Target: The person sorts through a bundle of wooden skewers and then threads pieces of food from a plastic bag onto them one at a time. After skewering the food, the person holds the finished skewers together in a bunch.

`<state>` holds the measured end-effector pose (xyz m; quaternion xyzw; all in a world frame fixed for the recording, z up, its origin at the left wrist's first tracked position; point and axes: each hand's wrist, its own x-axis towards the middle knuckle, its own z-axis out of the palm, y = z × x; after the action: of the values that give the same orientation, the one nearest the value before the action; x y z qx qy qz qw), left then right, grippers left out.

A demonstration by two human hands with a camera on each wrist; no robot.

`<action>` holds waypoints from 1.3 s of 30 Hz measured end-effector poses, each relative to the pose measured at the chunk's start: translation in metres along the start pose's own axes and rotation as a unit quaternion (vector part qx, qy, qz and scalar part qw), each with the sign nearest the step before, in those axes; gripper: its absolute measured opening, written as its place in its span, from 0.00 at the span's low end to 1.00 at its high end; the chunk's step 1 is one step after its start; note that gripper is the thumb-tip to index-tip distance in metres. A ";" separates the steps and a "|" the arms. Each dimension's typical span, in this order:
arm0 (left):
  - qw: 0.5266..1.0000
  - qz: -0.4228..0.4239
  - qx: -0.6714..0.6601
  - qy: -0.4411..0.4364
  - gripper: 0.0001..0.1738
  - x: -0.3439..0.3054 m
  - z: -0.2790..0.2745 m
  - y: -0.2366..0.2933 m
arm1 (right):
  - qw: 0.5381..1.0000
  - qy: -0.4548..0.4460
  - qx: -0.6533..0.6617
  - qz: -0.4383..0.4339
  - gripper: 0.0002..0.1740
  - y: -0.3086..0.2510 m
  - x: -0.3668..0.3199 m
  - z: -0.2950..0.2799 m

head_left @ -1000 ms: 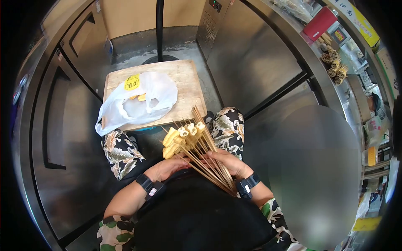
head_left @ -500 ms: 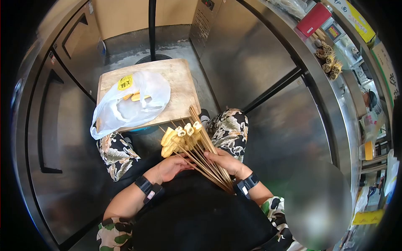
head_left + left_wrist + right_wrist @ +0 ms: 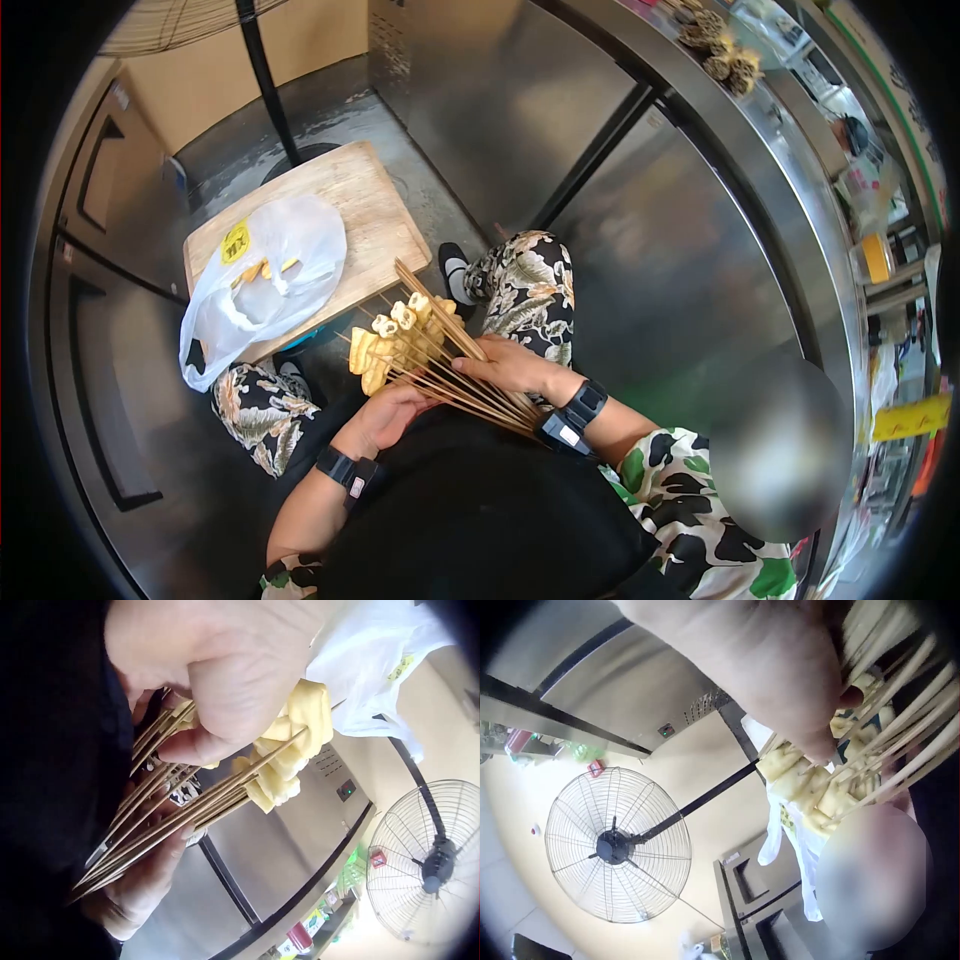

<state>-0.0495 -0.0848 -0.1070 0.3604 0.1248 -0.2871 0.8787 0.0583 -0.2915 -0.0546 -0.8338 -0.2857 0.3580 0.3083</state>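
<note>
A bundle of thin bamboo skewers [image 3: 470, 393] fans out in front of my torso. Several carry soft yellow pieces of food [image 3: 405, 335], some with pale hollow ends. From the left, below the yellow pieces, my left hand [image 3: 393, 412] grips some of these skewers; its thumb lies across them in the left wrist view. My right hand [image 3: 515, 366] holds bare skewers [image 3: 425, 295] on the right side of the bundle, thumb on top. In the right wrist view, the yellow pieces [image 3: 829, 787] sit beside the right hand's fingertips. Parts of both hands' fingers are hidden behind the sticks.
A wooden board [image 3: 375, 215] stands in front of my knees. On it lies a white plastic bag [image 3: 300, 300] with yellow pieces inside. Steel cabinets [image 3: 640, 260] flank me. A wire fan [image 3: 615, 847] stands beyond. Bundled skewers [image 3: 715, 45] lie on the right counter.
The head view has turned right, so the board and bag sit farther left and tilted. Both hands keep the skewers in nearly the same hold.
</note>
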 end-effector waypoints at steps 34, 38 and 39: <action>0.999 0.049 0.000 0.006 0.18 0.012 -0.012 -0.018 | 0.981 -0.102 0.163 0.036 0.32 0.009 0.002 0.020; 0.999 0.018 0.021 0.042 0.13 0.006 -0.004 -0.008 | 0.942 -0.122 0.312 0.016 0.35 -0.004 0.000 0.022; 0.998 0.010 0.024 0.054 0.13 0.006 -0.005 -0.007 | 0.955 -0.107 0.275 0.034 0.34 0.003 0.002 0.025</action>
<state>-0.0487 -0.0878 -0.1174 0.3972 0.1611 -0.2611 0.8649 0.0410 -0.2843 -0.0716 -0.6828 -0.1791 0.5201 0.4809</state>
